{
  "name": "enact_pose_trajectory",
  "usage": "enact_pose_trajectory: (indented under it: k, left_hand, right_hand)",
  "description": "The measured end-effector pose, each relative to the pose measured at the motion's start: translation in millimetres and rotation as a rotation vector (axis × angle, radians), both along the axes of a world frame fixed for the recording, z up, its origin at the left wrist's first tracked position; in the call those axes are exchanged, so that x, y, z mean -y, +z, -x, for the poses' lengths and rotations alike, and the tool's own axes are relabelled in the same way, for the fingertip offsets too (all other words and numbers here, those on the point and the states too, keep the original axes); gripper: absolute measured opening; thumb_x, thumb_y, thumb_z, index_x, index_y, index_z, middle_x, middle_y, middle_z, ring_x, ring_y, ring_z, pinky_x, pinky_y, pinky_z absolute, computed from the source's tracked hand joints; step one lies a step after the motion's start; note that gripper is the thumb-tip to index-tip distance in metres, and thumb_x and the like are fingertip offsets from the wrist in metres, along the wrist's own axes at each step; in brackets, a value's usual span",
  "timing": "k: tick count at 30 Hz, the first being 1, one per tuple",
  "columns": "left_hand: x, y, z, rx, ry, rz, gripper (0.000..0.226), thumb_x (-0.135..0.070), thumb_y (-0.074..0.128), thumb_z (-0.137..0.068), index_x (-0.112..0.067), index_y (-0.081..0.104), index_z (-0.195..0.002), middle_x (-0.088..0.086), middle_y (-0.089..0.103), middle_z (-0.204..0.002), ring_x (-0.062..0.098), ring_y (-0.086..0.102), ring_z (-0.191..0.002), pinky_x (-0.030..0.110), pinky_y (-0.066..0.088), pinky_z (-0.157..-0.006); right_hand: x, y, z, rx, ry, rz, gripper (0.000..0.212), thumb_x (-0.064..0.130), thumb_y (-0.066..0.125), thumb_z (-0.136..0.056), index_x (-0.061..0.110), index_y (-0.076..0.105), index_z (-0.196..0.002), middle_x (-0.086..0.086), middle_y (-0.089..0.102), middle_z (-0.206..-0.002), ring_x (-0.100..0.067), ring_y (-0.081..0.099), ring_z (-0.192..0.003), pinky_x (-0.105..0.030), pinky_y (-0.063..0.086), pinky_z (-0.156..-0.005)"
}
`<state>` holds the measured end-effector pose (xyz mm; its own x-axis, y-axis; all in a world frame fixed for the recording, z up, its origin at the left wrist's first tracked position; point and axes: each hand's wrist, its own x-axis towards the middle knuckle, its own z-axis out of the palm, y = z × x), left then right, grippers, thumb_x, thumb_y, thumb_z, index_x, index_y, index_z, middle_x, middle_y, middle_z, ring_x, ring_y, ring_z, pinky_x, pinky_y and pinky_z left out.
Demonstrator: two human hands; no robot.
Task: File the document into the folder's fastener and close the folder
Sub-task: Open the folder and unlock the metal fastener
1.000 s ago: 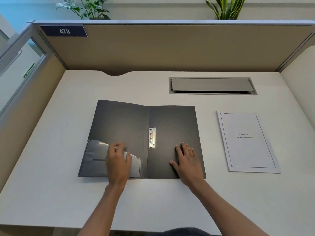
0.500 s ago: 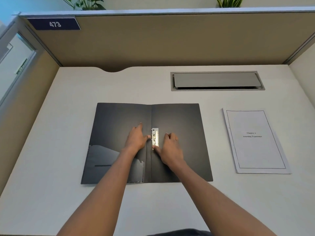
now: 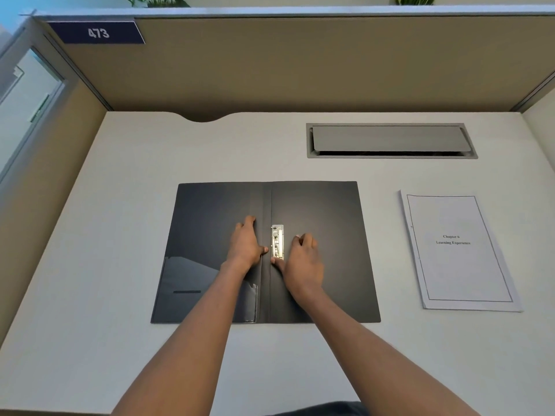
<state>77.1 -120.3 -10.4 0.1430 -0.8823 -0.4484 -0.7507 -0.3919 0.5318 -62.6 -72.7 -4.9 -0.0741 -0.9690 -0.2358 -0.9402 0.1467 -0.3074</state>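
Two hands (image 3: 244,243) (image 3: 301,259), one folder (image 3: 318,205), one document (image 3: 459,250)

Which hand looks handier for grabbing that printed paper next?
The right hand, I'd judge. The document lies on the desk to the right of the open folder, on that hand's side. The left hand rests across the fastener and would have to cross over.

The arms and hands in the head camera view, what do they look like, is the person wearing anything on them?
Both arms are bare up to the frame edge: no sleeves show. The left hand and right hand wear no gloves, and no rings, watch or bracelets are visible. Fingernails look short and unpainted.
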Motion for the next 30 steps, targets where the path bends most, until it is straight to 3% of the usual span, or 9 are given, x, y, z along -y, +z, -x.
enact_pose_trajectory:
  k: [21,26,30]
  left_hand:
    - [-4.6,3.3,3.8,0.056,-0.015,0.029,0.087,-0.016,0.087,-0.081,-0.016,0.037,-0.153,0.015,0.049,-0.143,0.033,0.054,-0.132,0.041,0.045,-0.111]
    - [-4.5,5.2,3.8,0.061,-0.022,0.027,0.085,-0.016,0.087,-0.081,-0.016,0.038,-0.152,0.016,0.050,-0.142,0.034,0.055,-0.131,0.041,0.046,-0.110]
    - [-3.6,6.1,3.9,0.059,-0.023,0.026,0.080,-0.015,0.086,-0.082,-0.014,0.041,-0.148,0.016,0.051,-0.137,0.034,0.057,-0.126,0.041,0.047,-0.106]
  right_hand:
    - [-0.1,0.5,-11.3,-0.021,-0.066,0.011,0.069,0.056,0.074,-0.083,0.007,0.058,-0.130,-0.005,0.054,-0.121,-0.020,0.054,-0.115,-0.033,0.050,-0.099]
    - [0.3,6.1,-8.4,0.051,-0.076,-0.021,0.063,0.050,0.073,-0.088,0.008,0.057,-0.131,-0.006,0.054,-0.127,-0.021,0.052,-0.120,-0.033,0.049,-0.101]
    - [-4.6,16.2,-7.6,0.180,-0.043,0.034,0.045,0.039,0.072,-0.091,0.018,0.058,-0.129,-0.002,0.057,-0.119,-0.020,0.056,-0.111,-0.035,0.054,-0.090]
